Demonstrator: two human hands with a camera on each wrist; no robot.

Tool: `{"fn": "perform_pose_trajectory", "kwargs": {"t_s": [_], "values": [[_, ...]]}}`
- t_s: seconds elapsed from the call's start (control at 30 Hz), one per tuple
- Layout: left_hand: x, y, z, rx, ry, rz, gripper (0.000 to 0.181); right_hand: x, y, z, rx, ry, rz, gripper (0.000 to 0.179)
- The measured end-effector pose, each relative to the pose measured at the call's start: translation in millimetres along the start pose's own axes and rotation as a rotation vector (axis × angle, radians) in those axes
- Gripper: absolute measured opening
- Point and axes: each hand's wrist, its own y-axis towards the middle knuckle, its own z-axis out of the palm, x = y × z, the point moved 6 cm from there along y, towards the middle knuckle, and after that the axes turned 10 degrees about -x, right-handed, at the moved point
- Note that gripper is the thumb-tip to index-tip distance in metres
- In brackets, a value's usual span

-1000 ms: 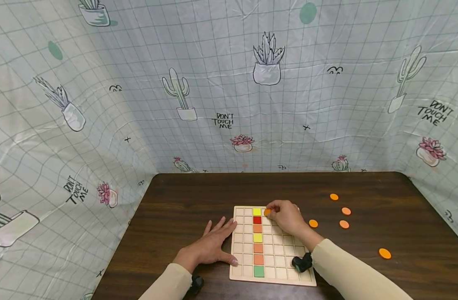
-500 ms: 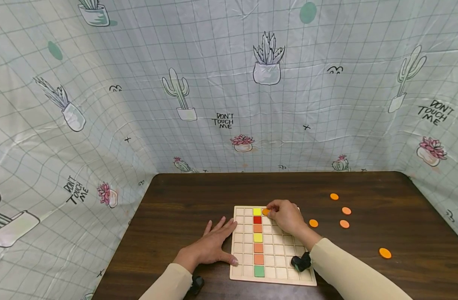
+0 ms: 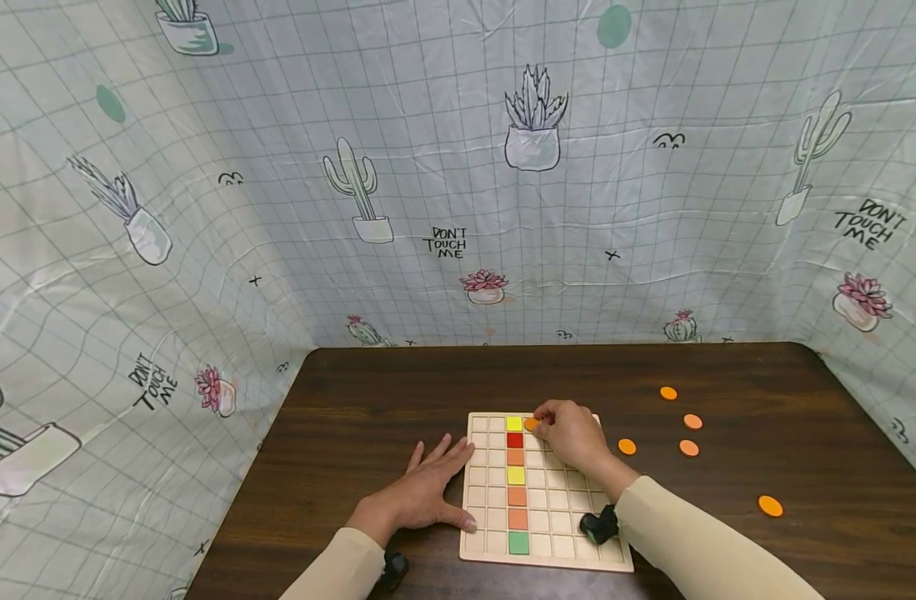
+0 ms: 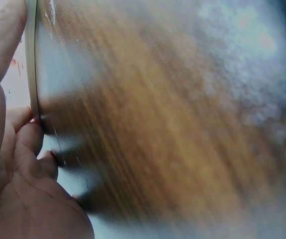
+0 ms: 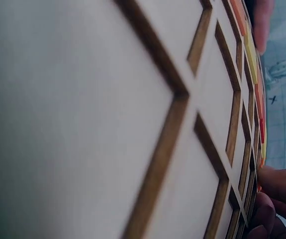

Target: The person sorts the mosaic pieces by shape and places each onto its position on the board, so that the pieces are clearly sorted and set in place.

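A wooden grid board (image 3: 494,550) lies on the dark table, its third column filled with coloured square tiles (image 3: 517,497) in yellow, red, orange and green. My right hand (image 3: 575,437) reaches over the board's far side and pinches an orange disc (image 3: 532,424) at the top cell just right of the yellow tile (image 3: 513,423). In the right wrist view the fingertips (image 5: 269,181) are low at the grid's far end. My left hand (image 3: 420,492) rests with spread fingers along the board's left edge, thumb over its lower left corner.
Several loose orange and peach discs lie right of the board, among them an orange disc (image 3: 627,447), a peach disc (image 3: 688,448) and a nearer orange disc (image 3: 770,506). A cactus-print curtain (image 3: 458,167) hangs behind and beside the table (image 3: 367,383).
The orange disc in my right fingers has shifted slightly left within the top row and lies flatter. The right wrist has drifted slightly left. My left hand stays in place.
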Motion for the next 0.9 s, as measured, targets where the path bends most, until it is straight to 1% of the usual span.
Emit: {"fn": "perform_pose_trajectory", "kwargs": {"t_s": [0.2, 0.5, 0.77, 0.9], "values": [[-1.1, 0.2, 0.1, -0.001, -0.003, -0.001, 0.11, -1.7, 0.5, -0.8, -0.004, 0.008, 0.023, 0.013], [-1.7, 0.2, -0.3, -0.002, 0.006, 0.001, 0.11, -5.4, 0.2, -2.5, 0.004, 0.059, 0.024, 0.015], [-1.6, -0.6, -0.3, -0.007, 0.002, -0.001, 0.11, -10.7, -0.4, -5.4, 0.001, 0.141, 0.07, 0.017], [-2.2, -1.1, -0.8, -0.006, -0.005, -0.003, 0.11, -11.5, -1.1, -8.0, -0.008, 0.186, 0.074, 0.017]]}}
